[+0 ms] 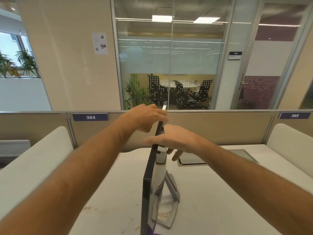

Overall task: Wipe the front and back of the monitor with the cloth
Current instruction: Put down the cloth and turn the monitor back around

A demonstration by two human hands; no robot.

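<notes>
Both hands meet at the monitor's point(149, 182) far top edge: the left hand point(145, 118) lies over it with straight fingers, and the right hand point(176, 139) touches its pale back, fingers spread. Seen edge-on, the monitor stands on its stand point(171, 189) on the white table point(211, 192), near a cable hatch point(191, 159).

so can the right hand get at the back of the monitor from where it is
Probably yes. The right hand is open beside the monitor, on the side where the stand is mounted, and nothing lies between it and that rear face. No cloth is visible, though.
</notes>
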